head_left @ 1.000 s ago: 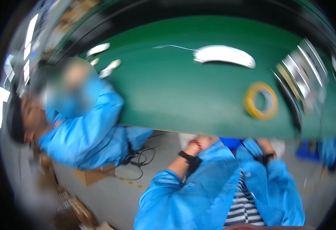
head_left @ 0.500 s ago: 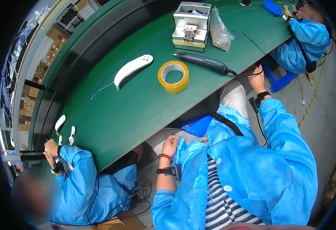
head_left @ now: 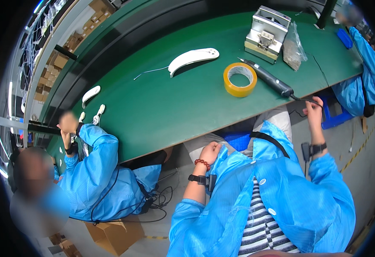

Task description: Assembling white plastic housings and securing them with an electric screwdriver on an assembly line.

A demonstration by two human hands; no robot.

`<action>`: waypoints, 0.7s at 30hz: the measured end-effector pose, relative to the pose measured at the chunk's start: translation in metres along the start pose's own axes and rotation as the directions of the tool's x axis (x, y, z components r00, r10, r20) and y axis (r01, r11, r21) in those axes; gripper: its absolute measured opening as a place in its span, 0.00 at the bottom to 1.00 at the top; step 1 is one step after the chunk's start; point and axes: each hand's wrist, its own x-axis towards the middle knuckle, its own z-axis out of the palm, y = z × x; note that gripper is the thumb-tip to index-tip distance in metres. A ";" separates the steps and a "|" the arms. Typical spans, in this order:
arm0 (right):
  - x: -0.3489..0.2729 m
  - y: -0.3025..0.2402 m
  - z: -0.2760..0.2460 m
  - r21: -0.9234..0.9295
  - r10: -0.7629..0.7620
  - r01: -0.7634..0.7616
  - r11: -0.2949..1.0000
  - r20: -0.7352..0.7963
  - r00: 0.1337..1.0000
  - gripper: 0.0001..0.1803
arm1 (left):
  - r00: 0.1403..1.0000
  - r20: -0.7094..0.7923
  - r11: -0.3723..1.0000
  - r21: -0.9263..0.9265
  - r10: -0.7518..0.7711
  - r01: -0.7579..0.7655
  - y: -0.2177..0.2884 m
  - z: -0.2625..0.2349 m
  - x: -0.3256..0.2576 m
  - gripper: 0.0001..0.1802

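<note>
My left hand (head_left: 211, 152) rests in my lap beside the blue smock, its fingers curled into a loose fist with nothing showing from it. Just off the table's edge, my right hand (head_left: 313, 110) has its fingers bent around the black cord (head_left: 301, 99) of an electric screwdriver. That dark pen-shaped screwdriver (head_left: 271, 80) lies on the green table, tip pointing away to the left. Beside it lies a roll of yellow tape (head_left: 240, 80). Farther left, a curved white plastic part (head_left: 191, 58) with a thin blue wire rests on the table.
A metal screw-feeder machine (head_left: 268, 34) and a clear bag of small parts (head_left: 293, 52) stand at the back right. A co-worker in blue (head_left: 106, 180) sits at the left, near more white parts (head_left: 90, 95); another person's blue sleeve (head_left: 373, 64) shows at far right.
The view has turned left, so the table things appear farther right. My right hand still is at the cord, its fingers a little more raised. The left co-worker's hands have risen slightly.
</note>
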 end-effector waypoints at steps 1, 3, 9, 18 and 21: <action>-0.009 0.003 0.003 -0.005 -0.007 0.007 1.000 0.005 1.000 0.30 | 1.000 -0.001 1.000 0.022 0.000 0.000 0.007 -0.003 -0.002 0.19; -0.021 0.018 0.016 0.432 -0.250 0.220 0.875 0.013 0.968 0.27 | 1.000 -0.013 1.000 0.014 -0.021 0.021 0.008 -0.003 -0.005 0.19; -0.062 -0.098 0.057 0.477 -0.274 -0.094 0.874 0.644 0.714 0.40 | 0.995 -0.040 0.993 -0.080 -0.087 0.083 0.014 -0.010 -0.024 0.18; -0.053 -0.127 0.095 0.635 -0.619 0.137 0.760 0.643 0.451 0.31 | 0.974 -0.102 0.964 -0.195 -0.202 0.180 0.009 -0.006 -0.016 0.17; -0.032 -0.142 0.097 0.775 -0.752 0.233 0.588 0.418 0.509 0.27 | 0.979 -0.085 0.981 -0.076 -0.183 0.177 0.019 -0.012 -0.016 0.17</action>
